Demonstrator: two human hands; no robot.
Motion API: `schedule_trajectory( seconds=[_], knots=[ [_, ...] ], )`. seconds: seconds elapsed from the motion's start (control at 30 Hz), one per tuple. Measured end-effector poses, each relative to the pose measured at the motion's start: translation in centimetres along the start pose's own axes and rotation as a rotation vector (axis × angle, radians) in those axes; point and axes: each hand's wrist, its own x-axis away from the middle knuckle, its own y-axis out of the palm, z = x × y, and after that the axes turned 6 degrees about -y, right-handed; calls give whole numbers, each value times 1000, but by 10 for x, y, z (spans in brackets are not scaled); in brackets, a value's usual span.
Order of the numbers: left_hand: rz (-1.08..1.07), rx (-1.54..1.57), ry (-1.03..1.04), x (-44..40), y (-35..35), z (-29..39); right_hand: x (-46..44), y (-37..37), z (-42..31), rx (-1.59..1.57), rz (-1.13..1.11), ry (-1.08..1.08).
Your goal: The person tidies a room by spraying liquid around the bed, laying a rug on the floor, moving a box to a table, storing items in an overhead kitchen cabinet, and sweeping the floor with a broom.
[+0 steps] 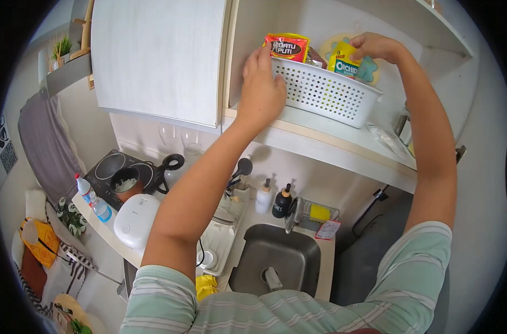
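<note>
Head view: the person's right hand (374, 47) closes its thumb and fingers on the upper right corner of a small yellow-and-green packet marked "Orchid" (344, 61), which stands tilted in the right part of a long white plastic basket with round holes in its wall (323, 93). The left hand (263, 84) lies against the basket's left end, its fingers close together and pointing upward; whether it grips the rim or only steadies it, I cannot tell. By those fingertips, a red-and-yellow packet with a dark "Datu Puti" label (289, 48) sticks up from the left part of the basket. The basket sits on a pale open cupboard shelf (306, 118), just right of a plain whitish cabinet door (158, 61), and a crumpled clear plastic bag (388, 139) lies on the shelf to its right. Below is a light-coloured desk (327, 259) with a grey metal sink (306, 250) set into it; on the sink's far side stand a white pump bottle (263, 199) and a black pump bottle (282, 205) — side by side — with a yellow sponge (320, 212) in a wire holder to their right. Farther left are a rounded white appliance (135, 221), a clear bottle with a blue label (101, 209) and a flat black cooktop (109, 167) carrying a brownish pot (128, 190).
</note>
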Motion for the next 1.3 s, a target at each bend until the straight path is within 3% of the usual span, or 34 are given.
schedule_trajectory(
  seconds=[0.13,0.43,0.53,0.7,0.8,0.9,1.0,1.1,1.17,1.23,1.3],
  knots=[
    [-1,-3,-25,1,-2,2,-17,-2,4,204,6,-81],
    [63,45,-20,2,-3,-3,-26,-29,18,286,393,-94],
    [136,138,-23,-4,-1,-10,-41,-22,39,275,353,-133],
    [131,354,-168,-8,-1,-15,-38,4,41,373,26,-129],
    [200,367,-151,-8,-7,-9,-38,16,49,375,100,-168],
    [113,480,-206,-7,-11,-9,-4,26,7,400,274,5],
    [39,539,-253,-9,-17,-12,-4,34,-18,20,781,-341],
    [-12,711,-276,-12,-16,-17,31,63,-91,-268,537,-356],
    [-11,822,-297,-13,-9,-24,72,97,-145,-22,107,-235],
    [-8,904,-296,-16,-6,-25,67,142,-142,89,33,-548],
    [0,863,-270,-16,-7,-22,66,172,-141,287,104,-418]
  ],
)
